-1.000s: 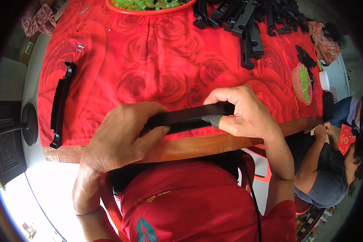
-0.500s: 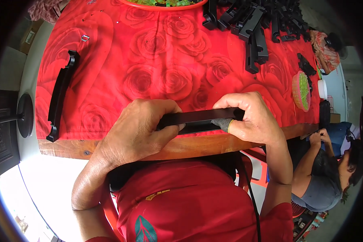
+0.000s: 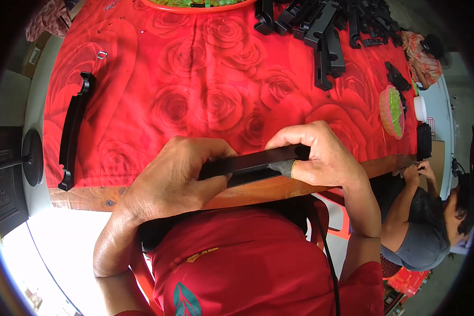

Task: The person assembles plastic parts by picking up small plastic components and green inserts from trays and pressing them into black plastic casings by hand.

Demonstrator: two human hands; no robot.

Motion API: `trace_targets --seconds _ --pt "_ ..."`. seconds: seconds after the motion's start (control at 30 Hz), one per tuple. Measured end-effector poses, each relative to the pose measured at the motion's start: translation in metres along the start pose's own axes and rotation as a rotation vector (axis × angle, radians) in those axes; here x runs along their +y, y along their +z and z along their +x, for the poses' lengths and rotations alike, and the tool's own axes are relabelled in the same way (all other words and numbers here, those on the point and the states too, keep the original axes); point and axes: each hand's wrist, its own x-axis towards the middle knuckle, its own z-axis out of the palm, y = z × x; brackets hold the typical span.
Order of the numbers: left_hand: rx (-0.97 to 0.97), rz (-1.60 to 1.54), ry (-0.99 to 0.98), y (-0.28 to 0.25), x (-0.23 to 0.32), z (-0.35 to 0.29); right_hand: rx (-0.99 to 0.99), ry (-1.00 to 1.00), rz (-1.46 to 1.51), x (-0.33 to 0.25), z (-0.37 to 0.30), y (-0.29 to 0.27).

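Between my two hands is a long black plastic piece [image 3: 255,160], held level just above the table's near edge. My left hand [image 3: 168,171] is closed round its left end, thumb below and fingers behind. My right hand [image 3: 326,155] grips the other end, and a grey covering with a yellow edge [image 3: 283,168] sits on its thumb, pressed against the piece's near side. The fingertips behind the piece are hidden. To the left, a similar curved black piece [image 3: 73,134] with notched ends lies on the cloth.
The red rose-patterned tablecloth [image 3: 195,68] covers a wooden table [image 3: 247,196]. Black parts [image 3: 329,45] are heaped at the far right. A red-rimmed tray [image 3: 203,7] of green bits stands at the back, a pink basket [image 3: 391,111] at right. Another person [image 3: 416,226] sits at the right.
The black piece has tilted slightly, its left end lower, and both hands have shifted a little left with it. The view has also moved slightly. Both hands keep their grip.
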Motion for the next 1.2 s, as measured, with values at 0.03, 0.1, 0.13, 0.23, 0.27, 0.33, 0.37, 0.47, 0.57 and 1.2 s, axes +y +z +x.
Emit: trace_targets --seconds 0.03,0.1,0.13,0.23,0.27,0.33,0.37,0.47,0.57,1.2 --pt "0.009 -0.034 0.006 0.001 0.0 -0.001 -0.02 0.014 -0.006 -0.002 0.0 -0.001" --pt "0.011 -0.07 0.016 0.001 0.0 -0.001 -0.037 0.033 -0.013 -0.002 -0.001 -0.002" --pt "0.003 -0.064 0.01 0.001 0.001 -0.001 -0.037 0.033 0.015 0.0 -0.002 -0.001" --pt "-0.01 -0.079 -0.003 0.001 0.003 -0.002 -0.052 0.056 0.061 0.0 -0.002 -0.002" --pt "-0.014 -0.098 -0.008 0.001 0.003 -0.002 -0.063 0.08 0.078 0.0 -0.002 -0.002" --pt "-0.01 -0.086 -0.016 0.003 0.002 -0.002 -0.056 0.053 0.071 0.001 -0.001 -0.001" --pt "-0.005 -0.073 -0.023 0.004 0.002 -0.003 -0.048 0.026 0.062 0.002 -0.001 0.0" --pt "0.013 -0.077 0.01 0.007 -0.004 -0.002 -0.023 0.008 0.027 0.004 -0.001 0.004" --pt "0.032 -0.051 -0.006 0.01 -0.005 -0.003 0.013 -0.023 0.044 0.009 -0.002 0.006" --pt "0.358 0.067 0.122 0.018 -0.002 0.0 0.811 -0.494 -0.522 -0.006 -0.005 0.01"
